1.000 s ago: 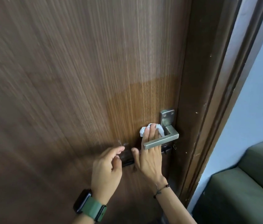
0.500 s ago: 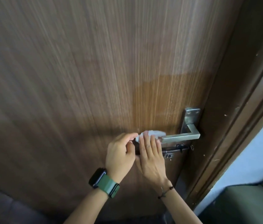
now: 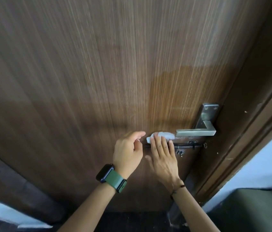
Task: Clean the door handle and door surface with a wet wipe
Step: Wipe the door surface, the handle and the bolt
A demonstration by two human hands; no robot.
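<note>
A brown wood-grain door point(image 3: 98, 72) fills the view. Its grey metal lever handle point(image 3: 197, 132) sticks out at the right, on a plate with screws. My right hand point(image 3: 163, 154) presses a crumpled white wet wipe point(image 3: 163, 136) flat against the door with straight fingers, just left of the handle's free end. My left hand point(image 3: 128, 151), with a green-strapped watch on the wrist, hovers beside it with loosely curled fingers and holds nothing. A damp darker patch shows on the door above the handle.
A dark slide bolt point(image 3: 187, 146) runs below the handle, partly behind my right hand. The brown door frame point(image 3: 255, 114) rises at the right. A dark green sofa point(image 3: 252, 210) sits at the lower right against a pale wall.
My right hand has slid the wipe left, from behind the handle to the door surface beyond its free end. My left hand has stayed beside it. The camera has moved closer and tilted up.
</note>
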